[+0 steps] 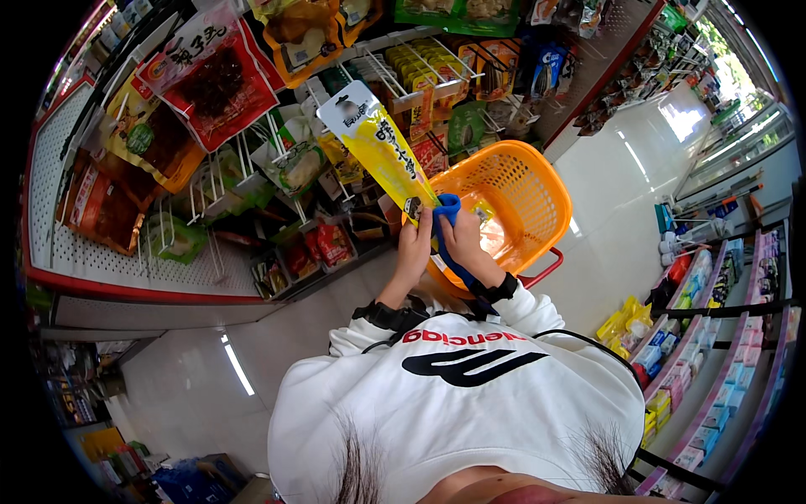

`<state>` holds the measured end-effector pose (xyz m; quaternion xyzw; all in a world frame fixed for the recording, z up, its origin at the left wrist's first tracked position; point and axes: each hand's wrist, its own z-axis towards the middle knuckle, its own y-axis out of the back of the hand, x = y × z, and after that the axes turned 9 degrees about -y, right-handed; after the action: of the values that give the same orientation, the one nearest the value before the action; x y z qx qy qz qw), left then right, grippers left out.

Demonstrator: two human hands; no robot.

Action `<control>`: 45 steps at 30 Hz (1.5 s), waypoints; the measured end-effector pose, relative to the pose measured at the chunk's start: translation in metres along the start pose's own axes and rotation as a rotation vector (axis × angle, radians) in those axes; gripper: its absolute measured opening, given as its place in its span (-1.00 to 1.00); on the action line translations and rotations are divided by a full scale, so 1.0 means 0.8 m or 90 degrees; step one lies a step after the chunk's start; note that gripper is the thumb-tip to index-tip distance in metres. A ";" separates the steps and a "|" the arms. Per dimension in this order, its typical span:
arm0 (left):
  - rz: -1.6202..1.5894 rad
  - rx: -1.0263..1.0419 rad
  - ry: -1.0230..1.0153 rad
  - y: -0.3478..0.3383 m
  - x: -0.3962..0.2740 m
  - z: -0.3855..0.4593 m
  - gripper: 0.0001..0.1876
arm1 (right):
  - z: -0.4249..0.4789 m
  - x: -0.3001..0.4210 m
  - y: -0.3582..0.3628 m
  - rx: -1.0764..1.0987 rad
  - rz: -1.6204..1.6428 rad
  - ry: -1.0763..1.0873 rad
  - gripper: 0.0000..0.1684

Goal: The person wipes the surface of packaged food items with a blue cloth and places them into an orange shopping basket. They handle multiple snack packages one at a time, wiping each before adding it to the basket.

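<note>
A long yellow-and-white snack packet (384, 148) with printed writing slants up and left from my hands. The fingers of my left hand (412, 252) are closed on its lower end. My right hand (467, 242) grips a blue cloth (448, 230), bunched right beside the packet's lower edge. Whether the cloth touches the packet cannot be made out. Just beyond and to the right of my hands is an orange plastic shopping basket (554, 195) with perforated walls and a red handle (544, 269). Inside it, a small yellow packet (483, 211) is partly visible.
A perforated shelf rack (69, 208) with wire hooks holds many bagged snacks, including a red pouch (214, 82), ahead and left. Low bins (330, 242) of red packets line its base. Stocked shelves (705, 378) stand right. Tiled floor (604, 189) runs between.
</note>
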<state>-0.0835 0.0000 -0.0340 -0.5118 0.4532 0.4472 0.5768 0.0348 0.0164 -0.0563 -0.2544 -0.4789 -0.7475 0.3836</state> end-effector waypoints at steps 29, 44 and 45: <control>0.304 0.294 -0.061 0.018 0.034 0.007 -0.72 | 0.017 -0.002 0.014 -0.165 0.111 -0.019 -0.92; -0.106 -0.076 -0.270 0.032 -0.050 0.028 -0.44 | -0.021 -0.019 0.002 0.059 0.084 0.001 -0.90; -0.087 -0.085 -0.283 0.035 -0.049 0.025 -0.44 | -0.020 -0.016 0.002 0.079 0.098 -0.006 -0.89</control>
<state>-0.1173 0.0199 0.0003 -0.4669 0.2488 0.5378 0.6564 0.0432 0.0056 -0.0718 -0.2696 -0.5050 -0.6837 0.4527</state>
